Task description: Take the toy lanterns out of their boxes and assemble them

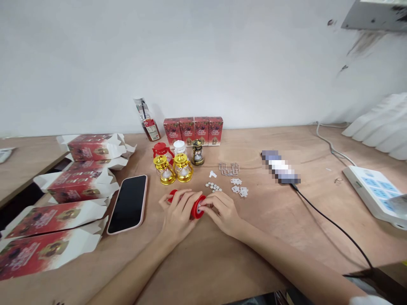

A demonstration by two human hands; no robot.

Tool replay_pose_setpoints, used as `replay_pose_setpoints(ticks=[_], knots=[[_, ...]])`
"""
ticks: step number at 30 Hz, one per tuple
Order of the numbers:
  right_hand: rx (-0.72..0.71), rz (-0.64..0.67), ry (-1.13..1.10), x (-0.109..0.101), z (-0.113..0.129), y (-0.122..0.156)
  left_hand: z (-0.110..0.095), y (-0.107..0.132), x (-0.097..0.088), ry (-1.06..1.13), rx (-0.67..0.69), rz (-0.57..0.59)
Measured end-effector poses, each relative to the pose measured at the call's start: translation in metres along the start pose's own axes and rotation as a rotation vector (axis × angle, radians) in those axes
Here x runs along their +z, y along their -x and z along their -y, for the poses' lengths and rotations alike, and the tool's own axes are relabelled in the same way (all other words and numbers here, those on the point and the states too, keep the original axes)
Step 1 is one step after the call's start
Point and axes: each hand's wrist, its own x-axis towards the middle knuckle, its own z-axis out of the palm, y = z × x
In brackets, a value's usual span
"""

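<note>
A small red lantern (199, 207) lies tipped on its side, its round base turned to the right. My left hand (180, 211) is wrapped around its body and hides most of it. At the base, the thumb and fingers of my right hand (224, 210) are pinched together against the greyish middle; anything between them is too small to make out. Just beyond my hands lie several round white pieces (213, 187), flat white plastic parts (240, 188) and thin metal pieces (229, 169). Behind stand gold lanterns (183, 168), a red lantern (161, 149), a white lantern (179, 147) and a dark lantern (197, 153).
Red boxes (193, 130) and a bottle (150, 125) stand by the wall. To the left are a phone (128, 204) and open red cartons (81, 180). A cabled, partly blurred device (281, 167) and a white power strip (375, 192) are at right.
</note>
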Motion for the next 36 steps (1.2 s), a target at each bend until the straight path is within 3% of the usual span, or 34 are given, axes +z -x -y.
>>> replay_pose_setpoints(ticks=[16,24,36], knots=[[-0.055,0.004,0.146,-0.0003,0.0007,-0.0002,0.0004,0.0012,-0.0003,0.002,-0.038,0.032],[-0.237,-0.011,0.342,-0.0022,0.0047,-0.0026,-0.0014,0.0020,0.0006,-0.001,-0.055,0.020],[-0.286,0.010,0.489,0.0006,0.0017,-0.0051,-0.0020,0.0020,0.0027,-0.032,-0.032,0.022]])
